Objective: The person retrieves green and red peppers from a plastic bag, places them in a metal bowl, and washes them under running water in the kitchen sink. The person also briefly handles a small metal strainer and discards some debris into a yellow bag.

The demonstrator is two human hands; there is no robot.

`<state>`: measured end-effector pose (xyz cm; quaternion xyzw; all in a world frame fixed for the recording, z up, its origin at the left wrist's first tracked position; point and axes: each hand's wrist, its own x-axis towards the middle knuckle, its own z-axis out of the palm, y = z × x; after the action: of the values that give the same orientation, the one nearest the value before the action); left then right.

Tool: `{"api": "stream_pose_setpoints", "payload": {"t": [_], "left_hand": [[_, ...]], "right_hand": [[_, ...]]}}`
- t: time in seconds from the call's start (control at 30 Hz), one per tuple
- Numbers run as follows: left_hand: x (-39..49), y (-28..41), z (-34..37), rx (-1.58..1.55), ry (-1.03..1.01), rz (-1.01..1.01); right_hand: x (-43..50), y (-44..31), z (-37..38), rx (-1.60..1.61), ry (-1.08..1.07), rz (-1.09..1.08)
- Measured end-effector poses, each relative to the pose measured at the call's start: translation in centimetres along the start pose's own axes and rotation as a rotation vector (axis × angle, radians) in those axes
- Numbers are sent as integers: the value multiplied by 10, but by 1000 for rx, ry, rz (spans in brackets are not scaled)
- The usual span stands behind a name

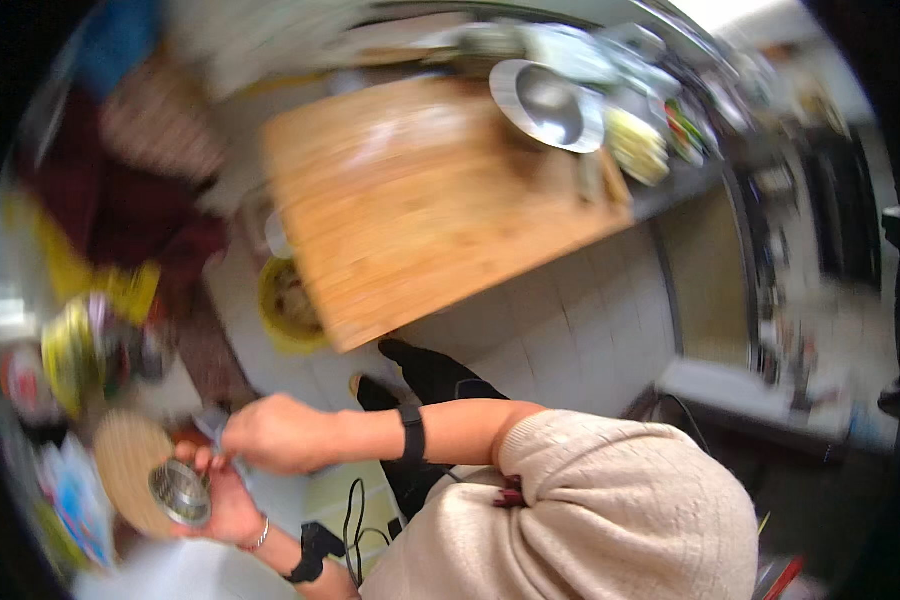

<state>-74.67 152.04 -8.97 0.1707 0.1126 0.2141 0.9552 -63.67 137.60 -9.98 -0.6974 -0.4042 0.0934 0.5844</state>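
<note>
Near the lower left, my left hand [229, 506] grips a small stainless metal cup [181, 493], its open mouth facing up and its inside looking dotted or perforated. Just above it, my right hand [277, 435] is curled, with its fingertips close to the cup's rim and to my left fingers. Blur hides whether it pinches anything. A round wooden disc [129, 461], perhaps a board or lid, lies behind the cup; whether they touch cannot be told.
A large wooden board [420, 217] bears a wide-rimmed metal bowl [547, 105]. Beside it lie pale yellow vegetables [637, 146] and red and green ones [686, 131]. On the tiled floor [562, 307] sits a yellow basin [270, 300]. Black cables [355, 517] hang near my body.
</note>
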Motion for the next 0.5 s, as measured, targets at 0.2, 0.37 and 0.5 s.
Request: {"api": "stream_pose_setpoints", "payload": {"t": [0.2, 0.37, 0.5], "left_hand": [[-9, -73, 130, -23, -208, -449], [-32, -232, 235, 65, -360, -648], [-73, -393, 322, 172, -517, -795]], "right_hand": [[-41, -106, -204, -205, 160, -186], [-153, -141, -379, -366, 520, -172], [-267, -147, -522, -246, 739, -149]]}}
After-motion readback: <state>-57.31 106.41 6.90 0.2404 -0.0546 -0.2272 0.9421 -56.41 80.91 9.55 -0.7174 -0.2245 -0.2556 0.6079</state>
